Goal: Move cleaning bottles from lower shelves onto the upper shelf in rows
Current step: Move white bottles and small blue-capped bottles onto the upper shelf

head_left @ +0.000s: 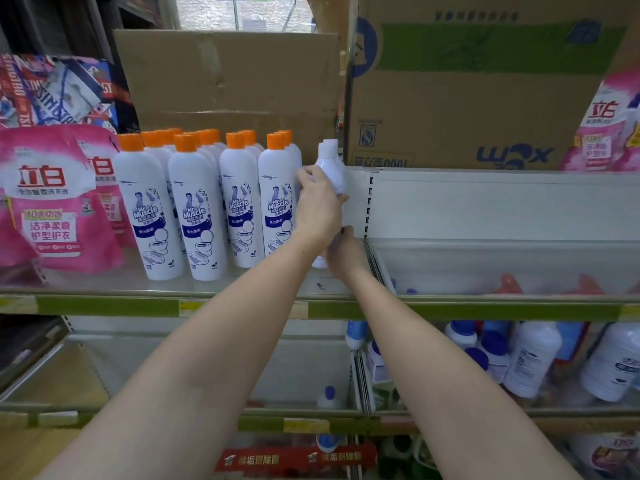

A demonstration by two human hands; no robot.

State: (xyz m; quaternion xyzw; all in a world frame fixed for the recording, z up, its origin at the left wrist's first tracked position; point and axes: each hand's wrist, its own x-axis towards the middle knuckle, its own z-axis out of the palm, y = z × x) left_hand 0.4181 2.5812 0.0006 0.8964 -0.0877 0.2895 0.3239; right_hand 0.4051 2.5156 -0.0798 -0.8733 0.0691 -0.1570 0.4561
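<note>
Bottles with orange caps (207, 202) are standing in rows on the upper shelf (104, 292); just right of them we are setting a white bottle (331, 168) upright, long axis vertical. Our left hand (317, 206) is gripping its shoulder, our right hand (343, 251) is holding its base, both arms reaching up.

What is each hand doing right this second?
Left hand: grips the white-capped bottle around its upper body.
Right hand: holds the same bottle at its base; its fingers are mostly hidden.
</note>
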